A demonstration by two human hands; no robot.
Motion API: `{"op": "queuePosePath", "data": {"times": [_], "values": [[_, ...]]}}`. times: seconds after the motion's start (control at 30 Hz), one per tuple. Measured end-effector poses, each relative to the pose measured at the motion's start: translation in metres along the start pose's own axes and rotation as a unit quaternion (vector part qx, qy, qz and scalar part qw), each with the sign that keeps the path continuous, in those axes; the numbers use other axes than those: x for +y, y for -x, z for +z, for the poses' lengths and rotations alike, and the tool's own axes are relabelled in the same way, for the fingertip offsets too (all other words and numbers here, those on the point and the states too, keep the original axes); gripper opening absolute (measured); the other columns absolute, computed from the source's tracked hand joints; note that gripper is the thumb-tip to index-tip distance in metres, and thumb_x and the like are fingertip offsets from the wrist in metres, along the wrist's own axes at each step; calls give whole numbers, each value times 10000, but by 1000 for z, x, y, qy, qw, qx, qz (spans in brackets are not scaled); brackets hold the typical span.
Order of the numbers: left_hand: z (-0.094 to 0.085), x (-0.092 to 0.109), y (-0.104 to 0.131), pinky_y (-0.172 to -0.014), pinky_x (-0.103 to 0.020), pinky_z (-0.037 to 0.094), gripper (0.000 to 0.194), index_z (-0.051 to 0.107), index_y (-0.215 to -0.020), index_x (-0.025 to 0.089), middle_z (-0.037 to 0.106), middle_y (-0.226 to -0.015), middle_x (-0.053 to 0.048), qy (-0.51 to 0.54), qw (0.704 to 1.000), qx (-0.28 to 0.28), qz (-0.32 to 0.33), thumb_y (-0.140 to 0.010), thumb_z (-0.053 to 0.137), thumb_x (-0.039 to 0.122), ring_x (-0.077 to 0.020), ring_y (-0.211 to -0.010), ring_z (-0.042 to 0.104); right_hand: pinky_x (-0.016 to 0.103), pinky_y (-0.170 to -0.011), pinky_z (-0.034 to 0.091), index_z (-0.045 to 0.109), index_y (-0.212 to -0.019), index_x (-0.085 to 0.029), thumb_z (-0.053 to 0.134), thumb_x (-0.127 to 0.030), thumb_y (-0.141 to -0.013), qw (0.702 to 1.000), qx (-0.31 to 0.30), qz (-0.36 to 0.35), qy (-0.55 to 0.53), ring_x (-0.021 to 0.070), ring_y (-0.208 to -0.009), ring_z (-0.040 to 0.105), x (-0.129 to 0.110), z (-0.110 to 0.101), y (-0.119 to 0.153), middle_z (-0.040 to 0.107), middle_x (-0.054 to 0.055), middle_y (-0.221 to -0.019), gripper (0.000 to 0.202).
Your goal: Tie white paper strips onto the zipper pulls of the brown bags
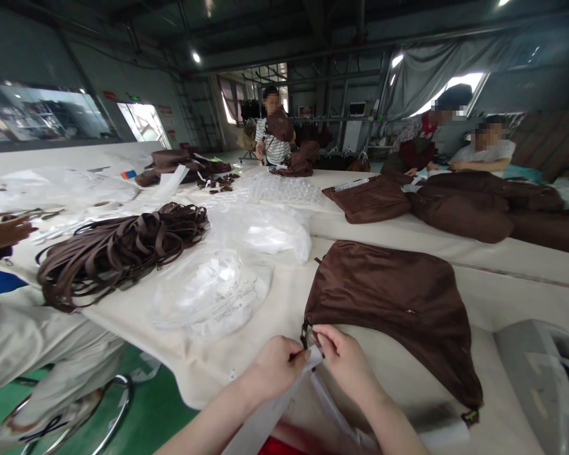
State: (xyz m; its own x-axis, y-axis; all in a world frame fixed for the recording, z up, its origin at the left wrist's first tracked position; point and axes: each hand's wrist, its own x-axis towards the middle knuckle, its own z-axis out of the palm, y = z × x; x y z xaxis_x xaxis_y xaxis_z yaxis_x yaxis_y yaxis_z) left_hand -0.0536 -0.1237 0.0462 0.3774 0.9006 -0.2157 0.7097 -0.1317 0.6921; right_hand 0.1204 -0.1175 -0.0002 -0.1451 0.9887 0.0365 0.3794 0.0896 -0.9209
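A dark brown bag [384, 291] lies flat on the cream-covered table, its left corner ending in a small dark strap loop with hardware [305, 333]. Beside that corner, my left hand [279, 366] pinches a strip of white wrapping [265, 414] that hangs toward me. My right hand [344, 360] is close on the right, its thumb and fingers drawn together at the strap end and the wrapping; what exactly they grip is too small to make out. The bag's other corner, with a metal clip [470, 416], rests at the lower right.
Clear plastic bags [218, 291] and a pile of brown straps [123, 253] lie to the left. A grey device [545, 373] stands at the right edge. More brown bags [478, 202] lie across the table. Several people are around it; one person's hand [4, 232] shows at far left.
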Motion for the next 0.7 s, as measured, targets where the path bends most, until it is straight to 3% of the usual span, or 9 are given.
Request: {"op": "queuePosePath", "data": {"times": [0.1, 0.3, 0.43, 0.53, 0.7], "values": [[-3, 7, 9, -472, -219, 199, 359, 369, -516, 169, 260, -541, 40, 15, 1000, -15, 7, -823, 403, 350, -85, -534, 319, 316, -818, 505, 632, -1069, -193, 504, -325, -833, 999, 4, 8, -52, 209, -947, 651, 5, 0, -2, 695, 92, -1043, 299], [1, 2, 23, -386, -190, 296, 338, 456, -654, 183, 441, -468, 41, 125, 984, -110, -67, -808, 428, 483, -110, -412, 457, 266, -601, 489, 666, -960, -170, 556, -365, -801, 993, -45, 34, -101, 163, -622, 628, 4, 0, 0, 677, 27, -709, 274], [8, -7, 14, -354, -185, 328, 364, 522, -748, 172, 440, -436, 52, 164, 980, -74, -88, -804, 446, 523, -104, -362, 441, 226, -506, 436, 665, -805, -172, 519, -361, -824, 989, -90, 57, -100, 160, -614, 629, -6, -2, 5, 659, 23, -673, 239], [9, -7, 3, -341, -192, 348, 375, 544, -764, 163, 447, -434, 48, 157, 982, -52, -96, -807, 449, 524, -114, -356, 462, 209, -468, 407, 653, -856, -171, 493, -348, -834, 985, -115, 76, -102, 164, -646, 642, -2, -3, 5, 671, 34, -731, 240], [9, 4, -12, -331, -186, 305, 289, 542, -748, 166, 433, -396, 48, 96, 989, -2, -116, -815, 462, 436, -123, -344, 468, 215, -430, 396, 530, -1129, -178, 441, -282, -828, 985, -24, 117, -126, 133, -538, 603, 21, -1, -4, 661, 25, -775, 331]]}}
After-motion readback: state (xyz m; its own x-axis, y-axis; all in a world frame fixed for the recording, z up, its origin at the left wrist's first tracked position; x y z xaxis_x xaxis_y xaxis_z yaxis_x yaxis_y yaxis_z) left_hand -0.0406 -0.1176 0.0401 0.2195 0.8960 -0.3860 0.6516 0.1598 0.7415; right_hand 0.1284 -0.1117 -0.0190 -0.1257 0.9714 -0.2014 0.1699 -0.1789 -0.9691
